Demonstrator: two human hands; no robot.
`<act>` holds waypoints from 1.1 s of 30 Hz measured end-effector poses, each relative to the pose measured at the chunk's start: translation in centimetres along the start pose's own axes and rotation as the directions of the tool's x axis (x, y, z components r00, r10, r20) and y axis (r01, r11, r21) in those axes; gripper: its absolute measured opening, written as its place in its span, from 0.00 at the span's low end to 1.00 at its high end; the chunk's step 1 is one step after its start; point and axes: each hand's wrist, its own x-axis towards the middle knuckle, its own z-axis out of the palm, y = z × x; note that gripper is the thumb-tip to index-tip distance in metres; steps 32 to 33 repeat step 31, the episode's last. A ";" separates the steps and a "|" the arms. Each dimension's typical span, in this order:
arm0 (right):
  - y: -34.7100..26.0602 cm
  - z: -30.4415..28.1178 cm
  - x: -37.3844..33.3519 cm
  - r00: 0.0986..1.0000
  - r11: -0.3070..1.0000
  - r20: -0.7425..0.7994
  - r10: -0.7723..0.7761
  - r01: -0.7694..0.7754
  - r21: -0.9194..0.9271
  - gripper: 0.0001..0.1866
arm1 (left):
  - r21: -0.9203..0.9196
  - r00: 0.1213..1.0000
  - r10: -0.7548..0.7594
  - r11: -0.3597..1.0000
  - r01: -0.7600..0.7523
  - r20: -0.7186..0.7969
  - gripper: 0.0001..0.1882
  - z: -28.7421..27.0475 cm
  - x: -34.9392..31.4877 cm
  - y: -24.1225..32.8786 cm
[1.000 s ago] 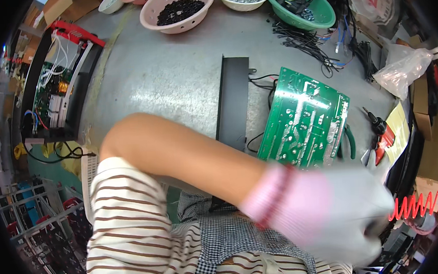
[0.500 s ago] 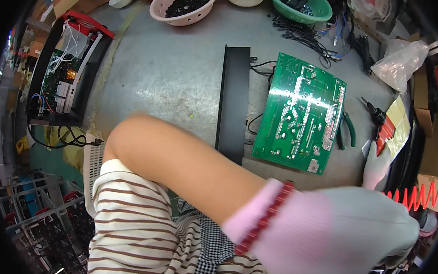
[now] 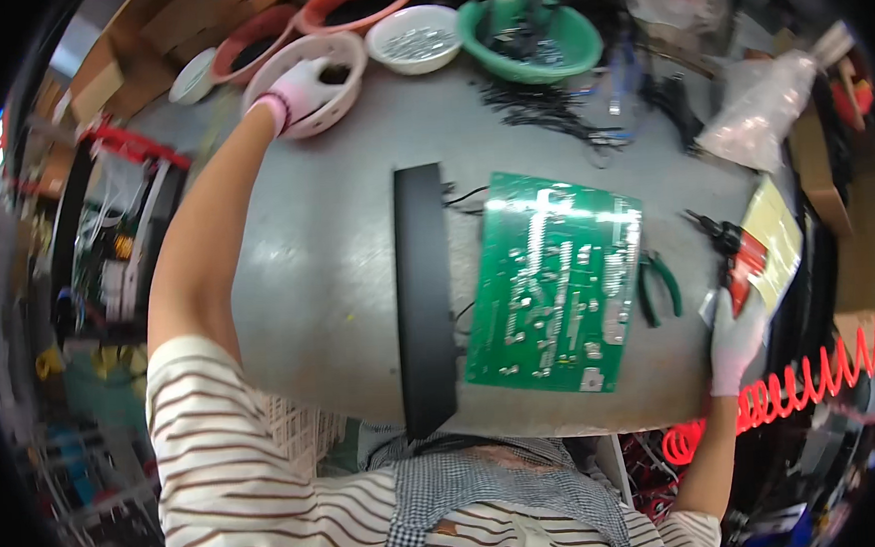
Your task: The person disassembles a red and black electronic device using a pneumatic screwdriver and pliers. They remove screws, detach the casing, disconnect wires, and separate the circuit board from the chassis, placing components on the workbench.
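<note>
My left hand, in a white and pink glove, reaches into a pink bowl of small black parts at the far left; its fingertips are hidden and blurred. Over at the right, my gloved right hand is closed around a red and black power screwdriver, its tip pointing away to the left. A green circuit board lies solder side up in the middle of the bench. Along its left side stands a long black metal panel, with dark cables between them.
Green-handled pliers lie right of the board. Farther back stand a white bowl of metal screws and a green bowl. A red coiled hose runs along the right edge. An opened device sits at left.
My left hand has swung from the near right, across my body, to the far left bowl. The view has shifted, while my right hand stays on the screwdriver.
</note>
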 end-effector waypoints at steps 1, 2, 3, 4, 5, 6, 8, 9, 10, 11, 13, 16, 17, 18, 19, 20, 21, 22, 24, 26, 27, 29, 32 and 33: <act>-0.1 -0.1 -0.2 1.000 1.000 -0.001 -0.020 0.020 0.017 0.28 | -0.070 0.998 0.027 0.997 -0.023 0.056 0.28 1.0 0.6 -0.7; -0.2 -0.1 -0.2 1.000 0.999 0.001 -0.005 0.005 0.045 0.26 | -0.160 0.992 0.006 0.987 0.013 0.123 0.25 2.2 2.0 -0.7; -0.3 -0.2 -0.3 1.000 1.000 0.015 -0.008 0.008 -0.030 0.24 | -0.200 0.991 0.028 0.980 -0.001 0.134 0.22 3.1 2.0 -1.6; -0.5 -0.2 -0.2 0.999 0.997 -0.038 -0.036 0.033 -0.075 0.23 | -0.374 0.986 0.036 0.927 0.027 0.162 0.20 4.0 2.6 -3.1; -0.4 -0.4 -0.4 0.995 0.999 -0.090 -0.047 0.046 -0.011 0.22 | -0.430 0.985 0.038 0.902 0.039 0.170 0.19 5.4 3.8 -4.0; -0.3 -0.6 -0.5 0.997 0.994 -0.051 -0.058 0.053 -0.097 0.23 | -0.394 0.991 0.023 0.918 0.030 0.129 0.18 5.5 4.3 -5.8; -0.8 -0.4 -0.2 0.995 0.992 -0.096 -0.019 0.007 -0.128 0.27 | -0.524 0.991 -0.092 0.842 0.130 0.098 0.16 6.3 4.8 -7.5; -0.9 -0.6 -0.2 0.998 0.994 -0.017 0.066 -0.068 -0.082 0.28 | -0.636 0.996 -0.092 0.767 0.083 0.019 0.15 6.3 4.5 -7.8; -1.2 -0.7 -0.2 0.991 0.991 0.030 0.131 -0.131 -0.017 0.30 | -0.665 0.995 -0.079 0.747 0.014 -0.068 0.14 6.1 4.1 -7.7; -1.2 -1.2 0.3 0.977 0.981 0.120 0.178 -0.186 0.062 0.30 | -0.621 0.989 -0.066 0.783 -0.033 -0.136 0.12 5.5 3.6 -7.1; -0.7 -2.4 1.9 0.939 0.955 0.299 0.172 -0.233 0.183 0.30 | -0.386 0.975 -0.120 0.922 0.039 -0.187 0.10 3.7 2.9 -5.4; 0.5 -4.0 4.8 0.802 0.897 0.586 0.115 -0.337 0.285 0.27 | -0.471 0.972 -0.184 0.877 0.097 -0.143 0.08 1.1 1.0 -2.3; 0.2 -4.0 4.9 0.784 0.861 0.611 0.109 -0.381 0.335 0.25 | -0.436 0.974 -0.188 0.892 0.118 -0.123 0.08 0.7 0.8 -2.0; -0.1 -4.0 5.1 0.749 0.835 0.646 0.147 -0.445 0.324 0.24 | -0.482 0.978 -0.192 0.866 0.132 -0.077 0.08 0.5 0.5 -2.1; -0.1 -4.1 4.5 0.674 0.716 0.728 0.123 -0.568 0.406 0.24 | -0.456 0.974 -0.219 0.874 0.166 -0.065 0.09 0.5 0.4 -2.5; -0.2 -4.1 3.8 0.684 0.675 0.722 0.098 -0.579 0.457 0.24 | -0.595 0.956 -0.290 0.776 0.211 -0.040 0.10 0.5 0.6 -3.0; -0.2 -3.9 2.9 0.692 0.648 0.714 0.107 -0.593 0.478 0.24 | -0.765 0.943 -0.332 0.609 0.210 -0.005 0.10 0.6 1.0 -3.5; -0.1 -3.6 2.2 0.727 0.622 0.683 0.076 -0.570 0.537 0.23 | -0.897 0.905 -0.414 0.358 0.260 0.098 0.11 0.6 1.4 -4.1; 0.5 -2.3 1.2 0.724 0.545 0.684 0.093 -0.612 0.573 0.26 | -0.943 0.774 -0.539 -0.180 0.278 0.331 0.11 0.5 2.3 -5.0; 0.7 -0.3 0.9 0.776 0.384 0.628 0.060 -0.599 0.703 0.28 | -0.959 0.877 -0.387 -0.110 0.262 0.284 0.09 0.1 1.7 -5.8; 0.9 0.3 1.0 0.780 0.423 0.621 0.075 -0.589 0.688 0.28 | -0.898 0.835 -0.411 0.081 0.433 0.365 0.12 -0.4 1.6 -6.4; 0.9 0.7 1.2 0.763 0.520 0.626 0.161 -0.604 0.603 0.30 | -0.909 0.959 -0.180 0.319 0.268 0.219 0.24 1.7 2.2 -6.3; 0.7 -0.2 1.0 0.748 0.565 0.648 0.147 -0.601 0.565 0.33 | -0.462 0.993 -0.120 0.881 0.107 0.000 0.30 3.8 4.2 -7.6; 0.7 -0.2 1.0 0.748 0.565 0.648 0.147 -0.601 0.565 0.33 | -0.462 0.993 -0.120 0.881 0.107 0.000 0.30 3.8 4.2 -7.6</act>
